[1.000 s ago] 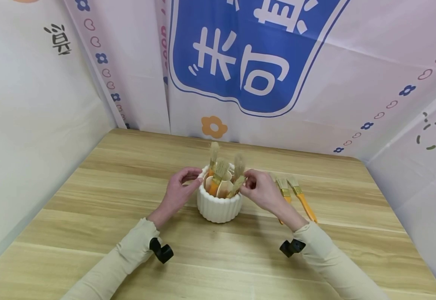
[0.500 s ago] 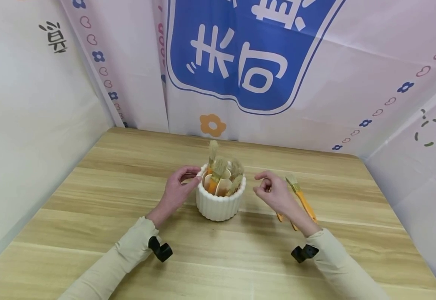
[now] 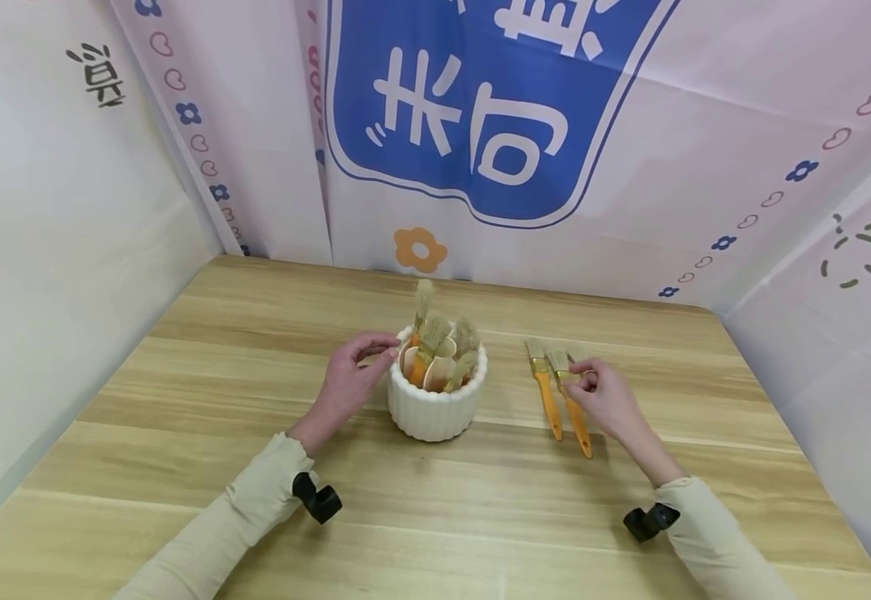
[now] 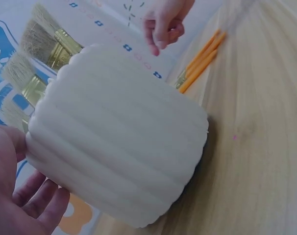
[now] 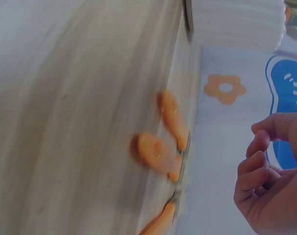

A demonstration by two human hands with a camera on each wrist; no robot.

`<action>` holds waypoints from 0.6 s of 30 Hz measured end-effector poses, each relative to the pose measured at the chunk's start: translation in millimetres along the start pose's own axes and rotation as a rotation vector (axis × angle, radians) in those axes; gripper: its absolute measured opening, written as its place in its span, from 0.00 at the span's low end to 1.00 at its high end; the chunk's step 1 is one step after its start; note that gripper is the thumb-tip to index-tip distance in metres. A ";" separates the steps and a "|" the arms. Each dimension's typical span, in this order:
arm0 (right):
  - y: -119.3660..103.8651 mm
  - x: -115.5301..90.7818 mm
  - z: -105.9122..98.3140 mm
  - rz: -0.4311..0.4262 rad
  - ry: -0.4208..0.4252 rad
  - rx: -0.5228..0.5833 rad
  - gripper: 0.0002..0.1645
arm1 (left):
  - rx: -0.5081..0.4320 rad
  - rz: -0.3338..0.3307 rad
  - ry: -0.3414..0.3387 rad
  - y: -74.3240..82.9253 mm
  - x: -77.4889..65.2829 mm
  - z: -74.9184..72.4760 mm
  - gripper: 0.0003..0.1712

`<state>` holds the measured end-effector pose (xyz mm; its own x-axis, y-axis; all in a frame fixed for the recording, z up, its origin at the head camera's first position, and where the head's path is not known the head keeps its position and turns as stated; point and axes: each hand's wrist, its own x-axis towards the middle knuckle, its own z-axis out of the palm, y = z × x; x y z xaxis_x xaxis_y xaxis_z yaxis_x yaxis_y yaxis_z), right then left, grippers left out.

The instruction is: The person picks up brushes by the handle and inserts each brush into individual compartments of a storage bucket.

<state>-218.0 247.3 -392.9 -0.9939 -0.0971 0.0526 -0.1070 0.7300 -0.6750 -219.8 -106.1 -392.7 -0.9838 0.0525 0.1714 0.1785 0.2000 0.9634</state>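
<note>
Printed backdrop (image 3: 705, 150) behind, wooden table (image 3: 435, 517) under everything. White pot (image 3: 433, 415) upright mid-table, bristle-up brushes (image 3: 432, 337) inside, tilted various ways among pale round-edged pieces. Left hand (image 3: 351, 375): relaxed, thumb and fingers apart, tips touching pot rim. Right hand (image 3: 606, 398): fingers loosely curled, narrow thumb-finger gap, nothing held, above loose brushes (image 3: 548, 404) right of pot. Three orange handles there; right hand hides part of one in head view. Black wrist mounts (image 3: 317, 502) on both sleeves (image 3: 210, 533).
</note>
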 end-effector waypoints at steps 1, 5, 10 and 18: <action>2.8 -0.7 -1.7 0.010 0.006 -0.002 0.20 | 0.012 0.000 0.001 0.5 0.2 -0.5 0.14; 12.0 -2.9 -7.2 0.037 0.025 -0.012 0.20 | 0.036 -0.003 -0.001 2.0 0.1 -2.4 0.14; 20.0 -5.8 -12.9 0.052 0.044 -0.042 0.20 | 0.000 0.005 -0.051 1.2 -1.7 -3.8 0.16; 28.1 -5.8 -16.4 0.056 0.076 -0.076 0.20 | -0.010 0.008 -0.075 1.5 0.0 -2.3 0.18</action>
<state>-215.7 279.5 -400.1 -0.9972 -0.0049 0.0742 -0.0500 0.7822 -0.6210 -219.6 -108.1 -390.8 -0.9784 0.1269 0.1634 0.1856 0.1894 0.9642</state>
